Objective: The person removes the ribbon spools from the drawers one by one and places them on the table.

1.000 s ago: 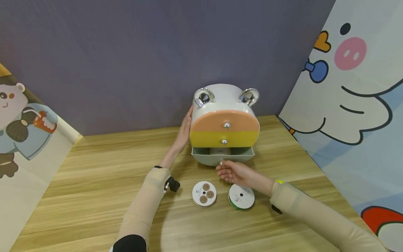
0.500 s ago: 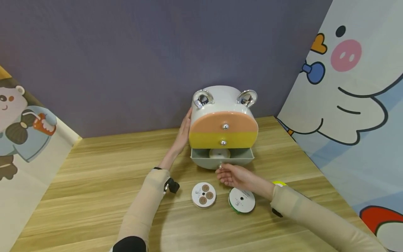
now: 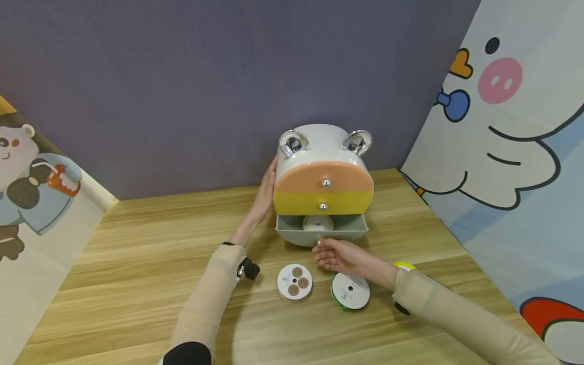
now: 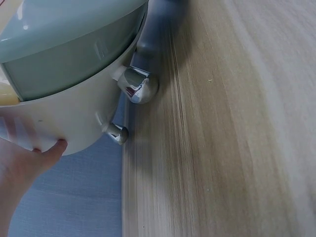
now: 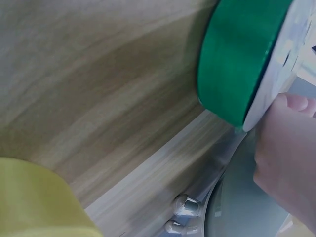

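Observation:
A white, frog-like small drawer cabinet (image 3: 319,137) has an orange, a yellow and a grey-green drawer front, each with a silver knob. Its bottom drawer (image 3: 292,237) is pulled out, and a white spool (image 3: 318,222) sits inside. My left hand (image 3: 263,196) lies along the cabinet's left side with straight fingers; the left wrist view shows this hand (image 4: 24,163) against the white shell. With curled fingers my right hand (image 3: 339,253) pinches the bottom drawer's knob (image 3: 319,243). In the right wrist view the right hand (image 5: 286,148) is partly behind a green ribbon spool (image 5: 239,54).
On the wooden table (image 3: 150,263), in front of the drawer, lie a white spool with brown dots (image 3: 294,282) and the white-faced green spool (image 3: 350,291). A yellow roll (image 5: 44,202) is mostly behind my right forearm in the head view. A grey wall (image 3: 196,101) stands behind the cabinet.
The bottom drawer has come slightly further out, drawn toward me by my right hand, and more of the spool inside shows. My left hand has stayed on the cabinet's side.

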Available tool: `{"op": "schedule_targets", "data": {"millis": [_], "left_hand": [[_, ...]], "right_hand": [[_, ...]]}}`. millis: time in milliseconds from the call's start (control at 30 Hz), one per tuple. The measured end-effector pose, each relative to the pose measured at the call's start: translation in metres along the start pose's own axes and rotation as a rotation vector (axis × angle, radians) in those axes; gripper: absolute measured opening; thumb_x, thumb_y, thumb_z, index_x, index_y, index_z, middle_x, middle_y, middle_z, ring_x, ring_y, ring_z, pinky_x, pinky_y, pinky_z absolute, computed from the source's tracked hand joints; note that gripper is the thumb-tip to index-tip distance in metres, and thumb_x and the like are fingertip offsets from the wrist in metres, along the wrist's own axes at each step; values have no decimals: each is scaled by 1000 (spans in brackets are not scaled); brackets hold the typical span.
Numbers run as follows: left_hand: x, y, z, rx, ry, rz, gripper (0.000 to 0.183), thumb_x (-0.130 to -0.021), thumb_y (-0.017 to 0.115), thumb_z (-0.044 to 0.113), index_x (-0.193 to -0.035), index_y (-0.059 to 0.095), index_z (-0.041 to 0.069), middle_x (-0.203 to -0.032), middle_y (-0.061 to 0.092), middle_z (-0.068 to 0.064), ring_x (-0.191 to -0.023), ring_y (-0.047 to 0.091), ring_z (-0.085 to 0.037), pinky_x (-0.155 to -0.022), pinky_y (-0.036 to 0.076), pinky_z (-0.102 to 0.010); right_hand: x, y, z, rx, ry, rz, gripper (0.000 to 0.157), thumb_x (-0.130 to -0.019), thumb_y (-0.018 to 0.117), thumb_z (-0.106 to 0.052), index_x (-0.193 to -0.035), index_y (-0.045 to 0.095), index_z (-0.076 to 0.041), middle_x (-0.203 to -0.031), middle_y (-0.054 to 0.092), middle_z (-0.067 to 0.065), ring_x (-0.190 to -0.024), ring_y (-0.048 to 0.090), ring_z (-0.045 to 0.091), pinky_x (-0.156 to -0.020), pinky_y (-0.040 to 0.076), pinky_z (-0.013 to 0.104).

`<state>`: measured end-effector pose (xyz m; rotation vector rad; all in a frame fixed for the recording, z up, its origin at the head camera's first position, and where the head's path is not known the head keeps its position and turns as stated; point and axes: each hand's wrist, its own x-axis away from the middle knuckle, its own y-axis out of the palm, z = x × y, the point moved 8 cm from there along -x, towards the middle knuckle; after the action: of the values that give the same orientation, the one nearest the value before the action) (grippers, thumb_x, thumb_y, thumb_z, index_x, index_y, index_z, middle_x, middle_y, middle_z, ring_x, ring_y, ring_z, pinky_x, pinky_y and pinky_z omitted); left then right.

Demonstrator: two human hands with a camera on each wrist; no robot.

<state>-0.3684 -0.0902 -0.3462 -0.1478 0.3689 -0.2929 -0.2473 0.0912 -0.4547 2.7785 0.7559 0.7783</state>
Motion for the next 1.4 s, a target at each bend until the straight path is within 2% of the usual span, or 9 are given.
{"op": "schedule_targets", "data": {"millis": [633, 733, 833, 1000, 1067, 1133, 1200, 1267, 1400], "left_hand": [[-1, -2, 1, 12, 16, 12, 52, -110, 18, 21, -161, 11, 21, -169, 7, -5, -157, 6, -26, -126, 5, -52], [0, -2, 1, 13, 17, 9, 52, -110, 18, 21, -161, 11, 22, -169, 7, -5, -157, 5, -25, -126, 5, -52], [0, -2, 0, 8, 11, 5, 52, -110, 18, 22, -161, 11, 23, -169, 6, -4, -157, 5, -25, -126, 5, -52], [0, -2, 0, -2, 7, 0, 52, -110, 18, 23, -161, 11, 22, -170, 6, -4, -157, 5, -24, -126, 5, -52], [-1, -2, 1, -4, 14, 4, 52, -110, 18, 22, -161, 11, 22, -169, 7, -4, -157, 5, -25, -127, 5, -52], [-1, -2, 2, -7, 16, 10, 52, -110, 18, 22, -161, 12, 22, -169, 7, -4, -157, 6, -25, -126, 5, -52], [-1, -3, 2, -10, 14, 14, 51, -110, 19, 23, -161, 12, 23, -169, 8, -4, -157, 6, -25, -126, 6, -52], [-1, -3, 1, -8, 7, 13, 51, -110, 19, 24, -161, 12, 23, -169, 8, -3, -157, 6, -24, -127, 5, -51], [-1, -1, -1, -2, -1, 7, 51, -110, 18, 24, -161, 11, 22, -169, 7, -3, -157, 6, -25, -126, 5, -51]], "right_hand": [[12, 15, 5, -97, 83, -130, 35, -107, 35, -21, -98, 65, -7, -89, 74, 0, -83, 70, 9, -79, 55, 17], [15, 18, 8, -107, 105, -136, 35, -107, 35, -22, -102, 65, -5, -91, 74, 1, -85, 70, 9, -79, 55, 17], [21, 22, 10, -78, 130, -165, 39, -108, 33, -24, -115, 60, 4, -93, 74, 0, -86, 71, 8, -79, 56, 17], [40, 35, 1, 112, 126, -346, 49, -109, 34, -23, -133, 47, 17, -99, 76, 1, -90, 71, 8, -81, 57, 20], [49, 40, -13, 215, 62, -419, 47, -108, 36, -20, -133, 47, 18, -103, 75, 1, -92, 70, 8, -83, 57, 21], [57, 43, -35, 336, -53, -441, 44, -108, 38, -19, -132, 49, 16, -109, 74, 6, -94, 70, 10, -85, 58, 23], [62, 43, -61, 464, -188, -403, 42, -107, 41, -20, -131, 51, 13, -114, 71, 13, -98, 70, 15, -88, 58, 27], [65, 41, -84, 603, -315, -321, 39, -107, 44, -20, -131, 53, 9, -119, 68, 21, -103, 69, 24, -91, 58, 31], [61, 31, -109, 897, -475, -132, 34, -104, 51, -18, -130, 59, 2, -125, 67, 22, -111, 67, 31, -93, 56, 30]]}}
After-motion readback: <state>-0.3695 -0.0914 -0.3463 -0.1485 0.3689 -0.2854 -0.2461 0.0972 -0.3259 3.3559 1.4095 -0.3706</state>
